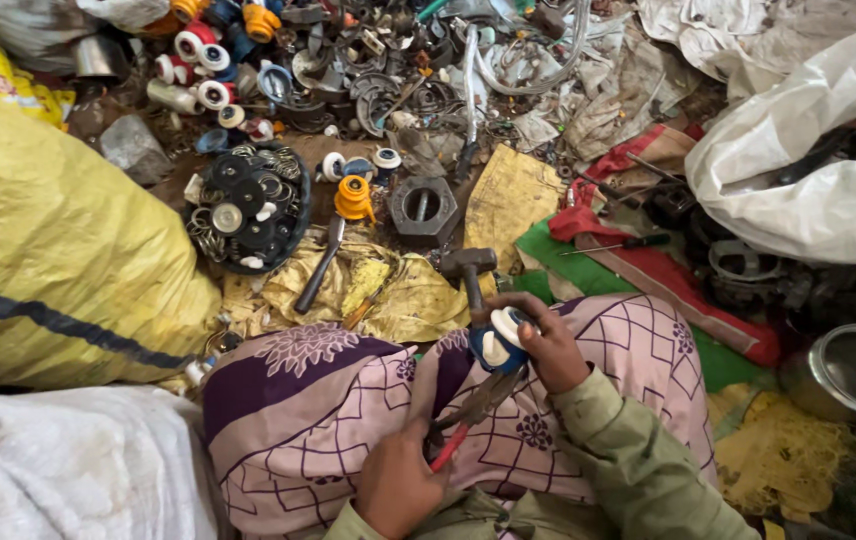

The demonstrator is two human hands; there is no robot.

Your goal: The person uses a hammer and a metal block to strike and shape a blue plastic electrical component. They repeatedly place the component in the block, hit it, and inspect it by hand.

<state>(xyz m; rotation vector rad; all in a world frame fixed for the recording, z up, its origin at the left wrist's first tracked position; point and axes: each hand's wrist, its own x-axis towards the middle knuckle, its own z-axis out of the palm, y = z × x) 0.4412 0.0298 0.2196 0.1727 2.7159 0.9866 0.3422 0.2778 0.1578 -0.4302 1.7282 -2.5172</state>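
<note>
Big yellow sack [48,250] at left, white sack [818,170] upper right

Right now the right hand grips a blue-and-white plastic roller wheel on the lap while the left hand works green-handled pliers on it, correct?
Not quite: in the head view the pliers in the left hand have red handles, not green. The right hand does grip the blue-and-white plastic roller wheel on the lap.

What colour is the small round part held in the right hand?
The round part in the right hand is blue with white, seen in the head view.
</note>
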